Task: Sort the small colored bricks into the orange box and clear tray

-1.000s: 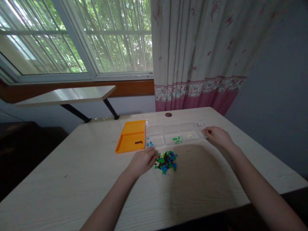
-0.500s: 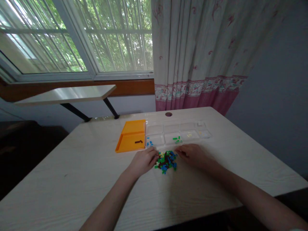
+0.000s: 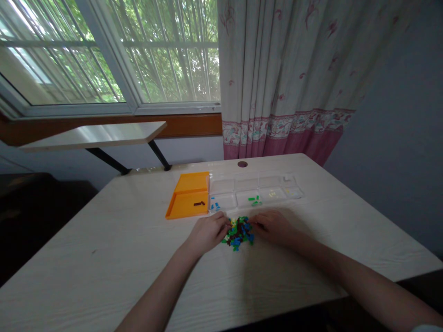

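A pile of small toy bricks (image 3: 238,233) in blue, green, dark brown and pale yellow lies on the table between my hands. My left hand (image 3: 209,231) rests at its left edge, fingers curled and tips against the bricks. At the upper right edge, my right hand (image 3: 273,226) has its thumb and fingers drawn together, touching the pile. Whatever either hand pinches is too small to make out. Beyond them stand clear trays (image 3: 236,199), with blue pieces (image 3: 215,205), green pieces (image 3: 255,200) and pale yellow pieces (image 3: 272,194) in separate compartments.
An open orange case (image 3: 187,211) with several dark brown bricks (image 3: 199,203) adjoins the trays on the left. Behind it, a raised shelf (image 3: 100,136) stands on black legs. A round cable hole (image 3: 242,164) is near the table's back edge, before the curtain (image 3: 273,92).
My right hand has shifted slightly left, bringing its fingertips onto the pile's edge. My left hand has edged a little to the right. Trays and case stay put.
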Demonstrator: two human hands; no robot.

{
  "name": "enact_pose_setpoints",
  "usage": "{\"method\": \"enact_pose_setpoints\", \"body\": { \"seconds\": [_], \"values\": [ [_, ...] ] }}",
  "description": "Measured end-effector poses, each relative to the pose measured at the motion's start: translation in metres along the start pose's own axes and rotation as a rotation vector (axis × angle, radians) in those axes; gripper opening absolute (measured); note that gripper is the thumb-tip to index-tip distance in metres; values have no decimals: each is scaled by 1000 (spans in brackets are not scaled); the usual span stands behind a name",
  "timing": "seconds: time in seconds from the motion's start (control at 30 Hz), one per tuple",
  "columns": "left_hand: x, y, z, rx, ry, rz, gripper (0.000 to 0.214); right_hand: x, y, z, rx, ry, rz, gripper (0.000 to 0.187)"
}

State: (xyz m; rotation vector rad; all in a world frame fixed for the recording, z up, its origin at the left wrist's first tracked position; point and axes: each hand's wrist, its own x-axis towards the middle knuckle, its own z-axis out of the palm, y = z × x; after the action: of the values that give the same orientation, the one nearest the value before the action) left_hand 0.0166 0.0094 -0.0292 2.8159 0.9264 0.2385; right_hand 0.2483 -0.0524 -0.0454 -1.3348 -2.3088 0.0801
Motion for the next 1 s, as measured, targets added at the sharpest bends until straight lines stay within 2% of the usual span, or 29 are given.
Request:
{"method": "enact_pose_setpoints", "body": {
  "seconds": [0.27, 0.47, 0.63, 0.87, 1.0],
  "values": [
    [2, 7, 1, 20, 33, -47, 26, 1, -7, 1, -19, -4, -26, 15],
    [6, 23, 2, -123, 46, -49, 25, 0, -10, 7, -35, 84, -13, 21],
    [9, 34, 7, -95, 14, -32, 23, 0, -15, 10, -42, 159, -37, 20],
    [10, 34, 13, -128, 51, -3, 28, 0, -15, 11, -79, 212, -98, 18],
    [8, 34, 8, -150, 86, 17, 26, 1, -15, 6, -67, 250, -71, 18]
  ]
}}
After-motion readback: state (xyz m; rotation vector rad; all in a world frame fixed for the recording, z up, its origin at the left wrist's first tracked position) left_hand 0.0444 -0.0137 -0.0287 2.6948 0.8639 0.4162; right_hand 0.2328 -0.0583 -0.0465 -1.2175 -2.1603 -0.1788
